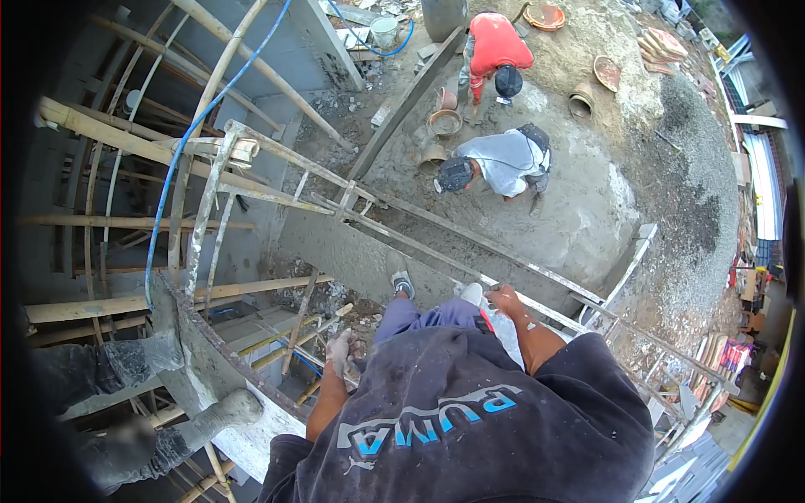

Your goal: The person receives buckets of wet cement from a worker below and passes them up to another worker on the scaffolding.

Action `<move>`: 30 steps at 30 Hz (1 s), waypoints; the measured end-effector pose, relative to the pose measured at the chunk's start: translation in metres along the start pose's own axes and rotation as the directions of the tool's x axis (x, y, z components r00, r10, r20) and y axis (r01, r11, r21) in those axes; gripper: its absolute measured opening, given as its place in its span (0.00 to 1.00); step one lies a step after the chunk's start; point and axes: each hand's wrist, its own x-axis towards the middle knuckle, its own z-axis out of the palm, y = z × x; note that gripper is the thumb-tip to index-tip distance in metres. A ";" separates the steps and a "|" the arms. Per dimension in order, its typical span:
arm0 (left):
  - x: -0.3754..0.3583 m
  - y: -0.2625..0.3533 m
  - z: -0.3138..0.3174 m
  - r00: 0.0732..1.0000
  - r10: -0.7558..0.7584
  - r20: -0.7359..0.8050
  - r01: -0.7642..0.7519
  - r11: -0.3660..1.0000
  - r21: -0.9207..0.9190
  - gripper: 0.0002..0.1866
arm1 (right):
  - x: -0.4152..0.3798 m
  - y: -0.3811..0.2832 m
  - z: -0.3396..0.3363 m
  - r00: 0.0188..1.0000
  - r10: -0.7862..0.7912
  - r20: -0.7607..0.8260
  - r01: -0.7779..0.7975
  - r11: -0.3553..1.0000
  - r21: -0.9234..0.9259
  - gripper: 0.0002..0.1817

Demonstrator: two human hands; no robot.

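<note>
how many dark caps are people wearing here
2: the red-shirted person's cap, near the top centre, and the pale-shirted person's cap, below it and slightly left. Others may be hidden or out of view.

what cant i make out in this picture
Head view: what the left hand holds, if anything; too small to tell.
Head view: whether the right hand grips the pale item; they overlap.
Head view: the rest of the grey drum, cut off by the upper edge.
Head view: the upper part of the purple trousers, hidden by the dark shirt.
</note>
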 end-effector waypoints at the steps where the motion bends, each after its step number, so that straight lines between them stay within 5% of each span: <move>1: 0.002 -0.001 -0.002 1.000 -0.002 0.009 0.002 1.000 0.003 0.13 | 0.002 0.003 0.000 1.000 0.012 0.006 -0.012 1.000 0.001 0.22; 15: 0.042 0.044 -0.004 0.996 -0.067 0.051 0.057 0.983 0.176 0.13 | -0.001 -0.034 0.015 0.992 0.128 -0.006 -0.127 0.991 0.033 0.25; 30: 0.067 0.106 0.022 0.984 0.040 0.173 -0.075 0.977 0.199 0.11 | 0.026 -0.043 0.053 0.997 -0.028 -0.071 0.039 0.986 0.165 0.30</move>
